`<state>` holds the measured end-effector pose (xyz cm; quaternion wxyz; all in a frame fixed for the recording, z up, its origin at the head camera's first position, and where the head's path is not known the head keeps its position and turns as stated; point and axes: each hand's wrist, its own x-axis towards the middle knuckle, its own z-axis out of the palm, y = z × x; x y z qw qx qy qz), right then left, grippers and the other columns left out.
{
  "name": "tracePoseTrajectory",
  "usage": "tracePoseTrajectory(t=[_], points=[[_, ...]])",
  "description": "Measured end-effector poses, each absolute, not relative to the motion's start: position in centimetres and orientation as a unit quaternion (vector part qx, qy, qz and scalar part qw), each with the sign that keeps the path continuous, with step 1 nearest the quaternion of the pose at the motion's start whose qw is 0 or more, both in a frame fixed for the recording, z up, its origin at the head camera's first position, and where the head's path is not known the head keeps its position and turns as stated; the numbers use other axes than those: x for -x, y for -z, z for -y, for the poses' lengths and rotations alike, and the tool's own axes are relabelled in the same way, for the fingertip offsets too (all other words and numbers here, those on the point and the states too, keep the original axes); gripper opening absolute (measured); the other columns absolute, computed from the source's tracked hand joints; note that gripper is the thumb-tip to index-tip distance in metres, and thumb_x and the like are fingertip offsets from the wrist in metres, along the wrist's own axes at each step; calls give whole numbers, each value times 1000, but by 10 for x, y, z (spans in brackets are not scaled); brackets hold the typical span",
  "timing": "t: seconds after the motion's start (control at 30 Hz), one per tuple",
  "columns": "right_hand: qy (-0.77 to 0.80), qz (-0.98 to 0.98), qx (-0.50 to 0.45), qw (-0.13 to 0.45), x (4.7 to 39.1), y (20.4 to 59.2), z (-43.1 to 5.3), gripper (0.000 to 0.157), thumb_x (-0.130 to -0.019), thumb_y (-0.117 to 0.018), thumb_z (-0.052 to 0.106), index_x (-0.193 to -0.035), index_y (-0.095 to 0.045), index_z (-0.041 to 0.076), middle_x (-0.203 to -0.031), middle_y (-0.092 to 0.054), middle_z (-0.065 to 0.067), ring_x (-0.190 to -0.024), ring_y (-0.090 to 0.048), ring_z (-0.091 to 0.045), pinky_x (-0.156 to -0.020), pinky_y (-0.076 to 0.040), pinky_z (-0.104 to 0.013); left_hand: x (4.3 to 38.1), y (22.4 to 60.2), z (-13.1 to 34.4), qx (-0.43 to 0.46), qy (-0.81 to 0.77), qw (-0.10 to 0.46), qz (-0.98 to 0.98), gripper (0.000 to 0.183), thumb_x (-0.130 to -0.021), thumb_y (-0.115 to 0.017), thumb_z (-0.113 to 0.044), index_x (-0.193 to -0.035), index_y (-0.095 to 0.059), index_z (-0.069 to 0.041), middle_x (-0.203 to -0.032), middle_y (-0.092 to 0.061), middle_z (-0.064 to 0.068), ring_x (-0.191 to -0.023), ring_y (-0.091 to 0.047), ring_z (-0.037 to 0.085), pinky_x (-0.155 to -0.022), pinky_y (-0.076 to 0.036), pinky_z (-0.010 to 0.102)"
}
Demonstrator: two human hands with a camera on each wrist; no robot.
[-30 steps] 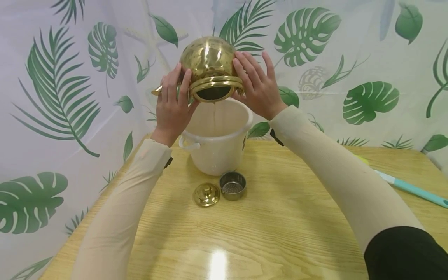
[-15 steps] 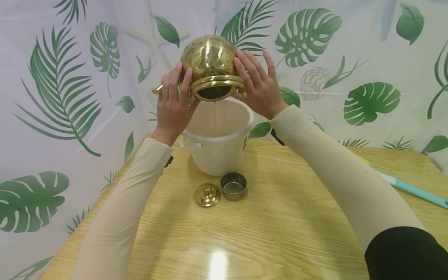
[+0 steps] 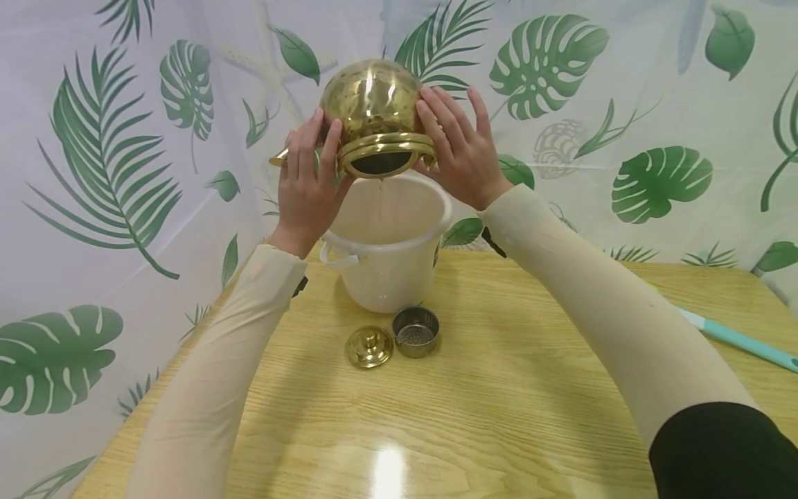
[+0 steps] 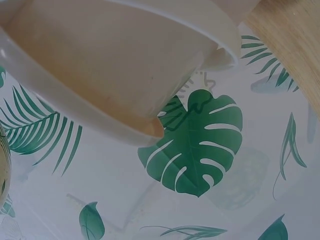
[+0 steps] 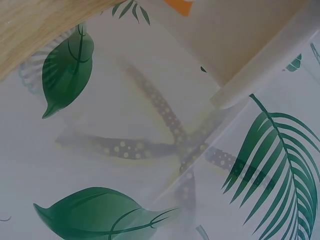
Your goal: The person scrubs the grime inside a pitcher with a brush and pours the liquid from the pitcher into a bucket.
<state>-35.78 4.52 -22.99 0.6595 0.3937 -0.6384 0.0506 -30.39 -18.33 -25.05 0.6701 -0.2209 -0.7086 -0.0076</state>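
A round brass teapot [image 3: 374,104] is tipped over in the head view, its open mouth facing down and toward me. From its lip a thin stream of liquid falls into the white bucket [image 3: 389,274] below. My left hand [image 3: 307,180] grips the teapot's left side, close to the spout [image 3: 278,160]. On the opposite side my right hand [image 3: 461,152] holds the round body with its fingers laid along it; its thumb is mostly hidden. On the table, in front of the bucket, a brass lid [image 3: 369,348] lies beside a metal strainer basket [image 3: 415,333].
The bucket stands on a wooden table [image 3: 486,416], near its back edge. A brush-like tool with a turquoise handle [image 3: 748,343] lies at the far right, partly behind my right sleeve. A leaf-patterned sheet [image 3: 561,229] hangs behind and to the left.
The teapot has risen very slightly and is tipped a little further. The liquid stream looks thinner. Both hands keep their hold; the lid and strainer basket stay put.
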Motion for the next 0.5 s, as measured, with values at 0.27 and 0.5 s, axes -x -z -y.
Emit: tracePoseTrajectory(t=[0.27,0.5], points=[[-47,639,-393,659,359,228,-45,58,-86,-65,32,-129,-40,3,-132,-52,-17,-127,-48,-28,-110,-28,-52,303,249,183,220,7,673,706,53,-87,-66,-27,-129,-43,-6,-130,-50,21,-117,-51,34,-105,-39,42],[-46,638,-396,659,358,227,-44,57,-86,-64,32,-129,-39,3,-132,-52,-17,-127,-48,-28,-110,-29,-53,302,248,183,219,6,678,702,52,-87,-65,-26,-129,-42,-6,-129,-51,21,-117,-51,33,-103,-40,44]])
